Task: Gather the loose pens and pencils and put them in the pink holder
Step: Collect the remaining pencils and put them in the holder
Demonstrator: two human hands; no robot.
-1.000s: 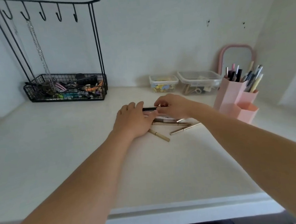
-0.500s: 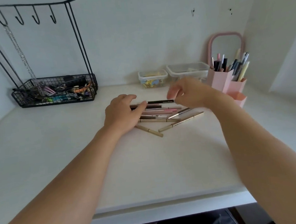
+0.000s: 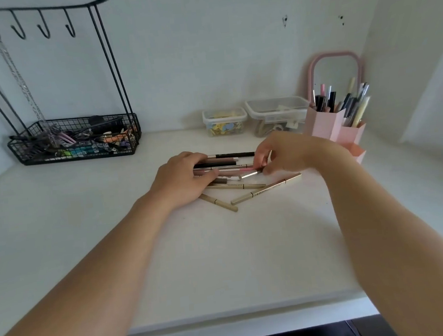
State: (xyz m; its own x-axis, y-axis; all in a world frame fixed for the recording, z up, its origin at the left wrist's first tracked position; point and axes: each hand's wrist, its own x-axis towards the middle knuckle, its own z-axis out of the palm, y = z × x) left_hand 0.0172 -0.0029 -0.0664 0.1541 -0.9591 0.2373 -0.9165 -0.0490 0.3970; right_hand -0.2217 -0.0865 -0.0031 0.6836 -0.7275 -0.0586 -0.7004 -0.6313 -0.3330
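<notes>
Several loose pens and pencils (image 3: 231,167) lie in a pile in the middle of the white desk (image 3: 224,262), with gold ones (image 3: 267,188) at the front. My left hand (image 3: 181,180) rests flat on the left end of the pile. My right hand (image 3: 286,153) hovers at the pile's right end, its fingertips curled and touching the end of a pink pen (image 3: 242,170). The pink holder (image 3: 332,127) stands at the back right with several pens upright in it.
A black wire basket (image 3: 74,141) with a hook rack stands at the back left. Two clear plastic boxes (image 3: 253,118) sit against the wall. A pink-framed mirror (image 3: 337,72) leans behind the holder. The desk's front edge runs below my forearms.
My right hand has dropped from above the pile to its right end, fingers now at a pink pen. My left hand stays on the pile.
</notes>
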